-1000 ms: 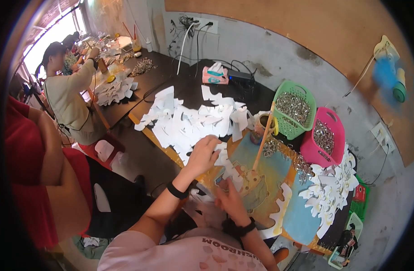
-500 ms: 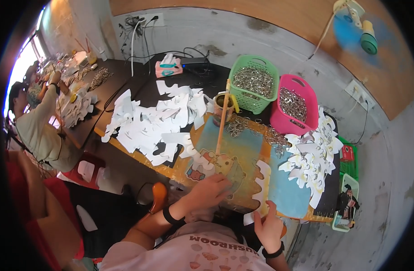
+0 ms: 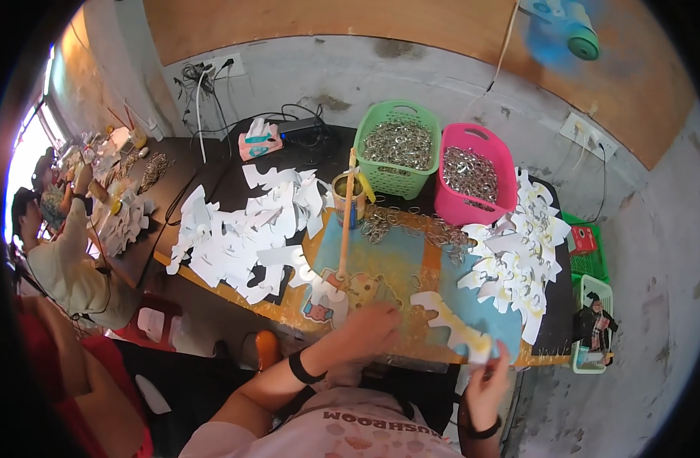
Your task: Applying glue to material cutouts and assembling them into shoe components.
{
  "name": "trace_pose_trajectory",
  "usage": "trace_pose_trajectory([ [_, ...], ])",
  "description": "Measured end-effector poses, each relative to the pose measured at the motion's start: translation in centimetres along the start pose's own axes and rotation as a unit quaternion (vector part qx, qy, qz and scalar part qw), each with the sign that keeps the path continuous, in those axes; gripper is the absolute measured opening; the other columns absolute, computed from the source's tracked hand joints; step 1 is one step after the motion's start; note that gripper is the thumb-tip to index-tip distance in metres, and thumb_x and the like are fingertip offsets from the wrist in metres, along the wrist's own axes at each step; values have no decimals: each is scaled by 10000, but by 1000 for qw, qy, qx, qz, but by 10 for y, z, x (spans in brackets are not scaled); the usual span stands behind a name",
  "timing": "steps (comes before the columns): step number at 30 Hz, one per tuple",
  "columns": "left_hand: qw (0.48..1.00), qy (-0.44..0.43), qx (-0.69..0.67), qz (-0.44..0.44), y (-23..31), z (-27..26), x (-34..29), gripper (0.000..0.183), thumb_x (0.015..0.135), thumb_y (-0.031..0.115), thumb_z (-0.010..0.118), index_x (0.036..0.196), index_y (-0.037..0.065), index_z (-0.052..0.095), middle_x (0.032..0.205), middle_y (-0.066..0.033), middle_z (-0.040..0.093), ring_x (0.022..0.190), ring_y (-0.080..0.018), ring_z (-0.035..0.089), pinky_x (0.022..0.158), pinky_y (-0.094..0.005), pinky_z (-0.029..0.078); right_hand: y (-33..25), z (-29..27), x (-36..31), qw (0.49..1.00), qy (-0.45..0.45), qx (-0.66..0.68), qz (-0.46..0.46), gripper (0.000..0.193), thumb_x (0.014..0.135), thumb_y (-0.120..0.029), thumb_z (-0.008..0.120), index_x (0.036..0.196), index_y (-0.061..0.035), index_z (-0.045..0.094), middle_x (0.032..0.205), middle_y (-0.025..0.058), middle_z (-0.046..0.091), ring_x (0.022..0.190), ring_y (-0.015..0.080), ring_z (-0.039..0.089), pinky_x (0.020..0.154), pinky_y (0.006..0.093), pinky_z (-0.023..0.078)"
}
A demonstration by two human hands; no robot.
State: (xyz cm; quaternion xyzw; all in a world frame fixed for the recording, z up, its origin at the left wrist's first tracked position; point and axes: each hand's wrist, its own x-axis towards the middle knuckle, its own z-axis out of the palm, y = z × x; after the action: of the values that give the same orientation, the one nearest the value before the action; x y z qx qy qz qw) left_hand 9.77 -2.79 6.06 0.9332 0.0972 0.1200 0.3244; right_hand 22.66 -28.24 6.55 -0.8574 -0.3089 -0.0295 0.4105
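My right hand (image 3: 487,393) grips one end of a scalloped white cutout (image 3: 457,328) with a yellowish edge, held over the front of the blue-stained board (image 3: 407,263). My left hand (image 3: 371,328) hovers at the board's near edge with fingers curled together; anything in them is too small and blurred to make out. Just beyond it lies a cartoon-printed sheet (image 3: 361,288), partly covered by the hand. A long wooden stick (image 3: 347,237) leans from a can (image 3: 348,200) down to the sheet. Loose metal rings (image 3: 380,225) lie behind.
Green (image 3: 400,182) and pink (image 3: 472,208) baskets full of metal rings stand at the back. White cutouts are heaped left (image 3: 243,237) and right (image 3: 518,252). A tissue pack (image 3: 260,143) sits near the wall. Another person (image 3: 79,267) works at the far left.
The right hand has moved right, drawing the white cutout away from the left hand and turning it to slant. The left hand stays by the printed sheet. The whole view has shifted slightly.
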Motion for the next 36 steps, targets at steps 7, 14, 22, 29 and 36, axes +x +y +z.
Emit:
trace_pose_trajectory([
  [7, 984, 38, 169, 41, -14, 15, 67, 176, 748, 30, 565, 923, 21, 581, 930, -153, 568, 902, -346, 589, 757, -410, 513, 43, -35, 62, 980, -126, -153, -15, 611, 759, -4, 544, 1346, -124, 426, 842, 240, 622, 722, 423, 596, 624, 485, 459],
  [14, 971, 38, 188, 144, -13, 20, 80, 219, 735, 35, 574, 950, 54, 612, 894, -126, 577, 856, -330, 599, 688, -402, 522, 63, -28, 50, 990, -131, 23, 49, 601, 794, -3, 535, 1373, -78, 393, 716, 174, 584, 609, 314, 590, 577, 391, 461],
  [22, 996, -42, -79, -6, 37, 21, 105, 241, 773, 126, 680, 1010, 86, 673, 737, -88, 677, 678, -183, 666, 638, -309, 521, 62, -27, 46, 995, -35, -74, -50, 449, 775, 48, 560, 1215, -37, 535, 871, 190, 564, 756, 355, 584, 671, 410, 473],
  [29, 948, -139, -280, -56, 70, 91, 136, 234, 755, 92, 704, 984, 52, 680, 680, -77, 673, 582, -136, 653, 581, -279, 509, 52, -30, 47, 998, -15, -48, -37, 255, 772, 2, 610, 1026, -1, 614, 880, 191, 566, 803, 385, 568, 698, 419, 466],
  [36, 960, -93, -263, -19, 79, 122, 149, 194, 764, 91, 683, 950, 35, 688, 663, -98, 663, 569, -157, 643, 560, -287, 497, 57, -26, 50, 998, 5, -23, -66, 224, 768, 19, 621, 990, -12, 624, 848, 150, 604, 704, 288, 595, 627, 346, 475],
])
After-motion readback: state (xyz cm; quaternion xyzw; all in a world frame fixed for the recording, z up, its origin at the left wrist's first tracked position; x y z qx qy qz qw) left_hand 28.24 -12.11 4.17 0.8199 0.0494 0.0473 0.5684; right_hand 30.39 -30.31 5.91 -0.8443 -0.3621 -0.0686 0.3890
